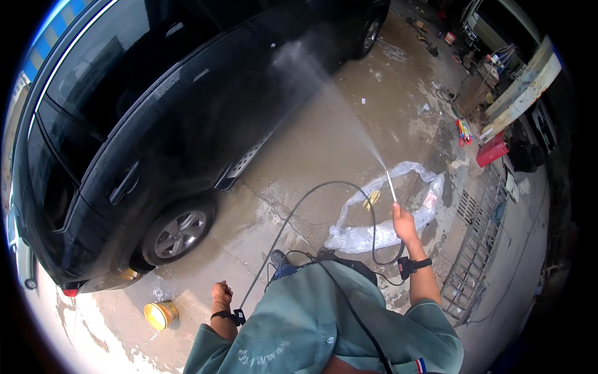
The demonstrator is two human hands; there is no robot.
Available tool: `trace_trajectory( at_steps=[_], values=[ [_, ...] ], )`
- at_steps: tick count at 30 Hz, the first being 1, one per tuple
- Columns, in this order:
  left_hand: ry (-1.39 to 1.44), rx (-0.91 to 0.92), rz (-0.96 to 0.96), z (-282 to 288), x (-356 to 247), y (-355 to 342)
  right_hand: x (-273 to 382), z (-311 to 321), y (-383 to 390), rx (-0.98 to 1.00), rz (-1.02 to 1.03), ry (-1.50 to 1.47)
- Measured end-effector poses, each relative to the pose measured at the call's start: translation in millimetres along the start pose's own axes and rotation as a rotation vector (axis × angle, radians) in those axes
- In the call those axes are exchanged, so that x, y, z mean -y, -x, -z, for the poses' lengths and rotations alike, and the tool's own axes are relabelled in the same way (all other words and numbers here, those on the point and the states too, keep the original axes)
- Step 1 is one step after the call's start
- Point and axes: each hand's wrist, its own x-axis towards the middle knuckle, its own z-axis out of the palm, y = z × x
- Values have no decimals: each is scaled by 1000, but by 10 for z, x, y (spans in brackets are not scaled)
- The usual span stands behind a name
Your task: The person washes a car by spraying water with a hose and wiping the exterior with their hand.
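My right hand [405, 224] is closed around the grip of a thin, pale spray wand [390, 185]. From its tip a fan of water [349, 115] shoots up and left onto the side of a dark car [205, 106], splashing against a door. My left hand [222, 293] hangs low on the left, curled into a loose fist with nothing visible in it. A black hose [324, 184] arcs in front of me between my arms; part of it is hidden behind my body.
Crumpled clear plastic sheeting [367, 240] lies on the wet concrete [330, 143] near my right hand. A yellow bucket [161, 315] stands by the rear wheel [179, 234]. To the right are a metal grate [476, 249], a red box [493, 150] and a slanted post [523, 87].
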Motion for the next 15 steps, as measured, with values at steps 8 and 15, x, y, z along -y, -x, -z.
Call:
trace_trajectory(
  at_steps=[8, 15],
  values=[
    [-423, -17, -275, 725, 917, -410, -352, 39, -95, 185, -168, -33],
    [-1671, -44, -1282, 588, 1208, -165, -767, -319, 23, 461, -107, 192]
  ],
)
